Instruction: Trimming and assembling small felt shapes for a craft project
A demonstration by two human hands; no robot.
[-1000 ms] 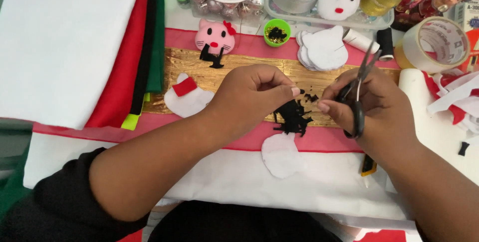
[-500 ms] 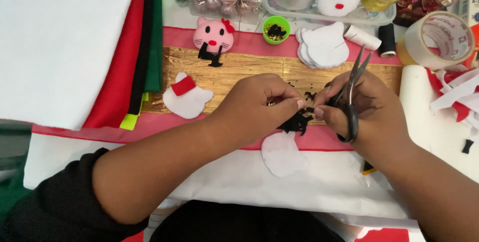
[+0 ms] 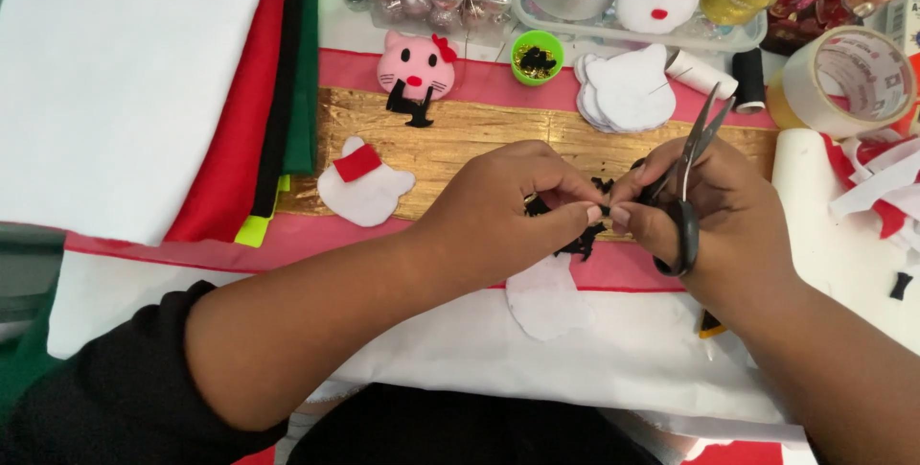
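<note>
The left hand (image 3: 517,201) pinches a small black felt scrap (image 3: 575,235) above the gold sheet (image 3: 479,129); the right hand (image 3: 714,211) grips black-handled scissors (image 3: 688,177). The scrap seems light and floppy, best held at its edge

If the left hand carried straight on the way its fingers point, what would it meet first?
The left hand points right, so it would likely meet the right hand first; their fingertips already nearly touch over the black felt scrap.

Black short sleeve on left arm (image 3: 96,369); forearms bare; no rings visible.
</note>
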